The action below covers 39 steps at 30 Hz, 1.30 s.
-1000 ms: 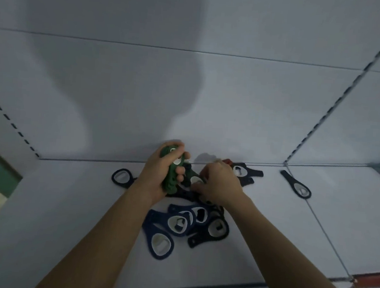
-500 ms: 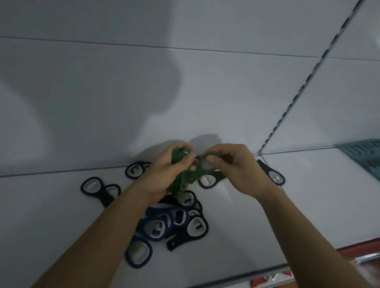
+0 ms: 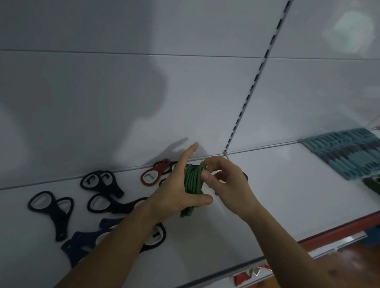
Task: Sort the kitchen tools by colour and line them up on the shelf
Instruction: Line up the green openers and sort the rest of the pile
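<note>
head view: green opener stack [image 3: 191, 180], edge-on

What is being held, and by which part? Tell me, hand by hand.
Left hand grips the green opener stack around its middle; right hand pinches the stack's top end.

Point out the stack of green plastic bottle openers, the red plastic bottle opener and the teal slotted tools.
stack of green plastic bottle openers [image 3: 192, 178]: head view, stacked edges.
red plastic bottle opener [image 3: 161, 167]: head view, neck.
teal slotted tools [image 3: 352, 152]: head view, middle of row.
</note>
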Motion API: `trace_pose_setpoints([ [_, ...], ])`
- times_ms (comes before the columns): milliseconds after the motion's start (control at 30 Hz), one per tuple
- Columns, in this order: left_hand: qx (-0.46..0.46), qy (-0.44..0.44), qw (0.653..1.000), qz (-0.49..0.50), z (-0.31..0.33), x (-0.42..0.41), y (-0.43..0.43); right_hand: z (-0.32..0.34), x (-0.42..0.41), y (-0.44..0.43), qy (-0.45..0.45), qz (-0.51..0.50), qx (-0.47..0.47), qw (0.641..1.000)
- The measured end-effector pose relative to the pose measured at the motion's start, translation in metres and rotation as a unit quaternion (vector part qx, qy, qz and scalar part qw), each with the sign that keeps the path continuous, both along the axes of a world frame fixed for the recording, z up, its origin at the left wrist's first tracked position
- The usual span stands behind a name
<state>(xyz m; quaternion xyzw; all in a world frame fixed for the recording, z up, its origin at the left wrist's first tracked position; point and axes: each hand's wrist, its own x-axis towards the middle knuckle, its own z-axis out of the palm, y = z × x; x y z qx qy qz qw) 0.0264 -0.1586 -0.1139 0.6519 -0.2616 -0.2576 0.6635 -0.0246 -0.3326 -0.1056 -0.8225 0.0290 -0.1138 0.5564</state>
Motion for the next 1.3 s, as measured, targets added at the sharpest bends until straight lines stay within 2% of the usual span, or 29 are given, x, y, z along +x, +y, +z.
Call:
trace_pose_setpoints([
  [100, 0.018, -0.103, 0.992, 0.070, 0.001, -0.009, -0.023, -0.005, -0.011, -0.004, 0.000, 0.031, 0.012, 0.999],
  [167, 0.022, -0.138, 0.987, 0.081, 0.000, -0.013, -0.037, -0.006, -0.017, -0.009, -0.003, 0.057, 0.006, 0.998],
  [267, -0.003, -0.144, 0.989, 0.033, -0.007, -0.019, -0.052, -0.006, -0.024, -0.026, -0.032, 0.073, 0.010, 0.997],
  [333, 0.017, -0.162, 0.987, 0.011, -0.011, -0.021, -0.060, -0.007, -0.029, -0.041, -0.055, 0.072, -0.044, 0.995],
  [433, 0.035, -0.176, 0.984, 0.004, -0.024, -0.025, -0.072, -0.017, -0.031, -0.057, -0.029, 0.070, -0.103, 0.992],
  [567, 0.087, -0.218, 0.972, -0.001, -0.036, -0.030, -0.078, -0.028, -0.030, -0.071, -0.020, 0.018, -0.120, 0.992],
  [633, 0.107, -0.225, 0.968, 0.014, -0.038, -0.030, -0.080, -0.029, -0.028, -0.075, -0.016, 0.026, -0.121, 0.992],
  [733, 0.130, -0.228, 0.963, 0.059, -0.036, -0.033, -0.083, -0.031, -0.026, -0.073, -0.025, 0.065, -0.092, 0.993],
  [900, 0.122, -0.228, 0.955, 0.142, -0.031, -0.037, -0.089, -0.035, -0.022, -0.066, -0.109, 0.106, -0.031, 0.988],
  [1100, 0.117, -0.232, 0.955, 0.141, -0.021, -0.043, -0.100, -0.034, -0.022, -0.079, -0.083, 0.146, 0.099, 0.981],
  [1233, 0.123, -0.228, 0.962, 0.085, -0.007, -0.048, -0.118, -0.026, -0.030, -0.096, -0.067, 0.110, 0.212, 0.969],
  [1300, 0.127, -0.225, 0.964, 0.061, -0.001, -0.047, -0.129, -0.021, -0.035, -0.105, -0.069, 0.089, 0.235, 0.966],
])
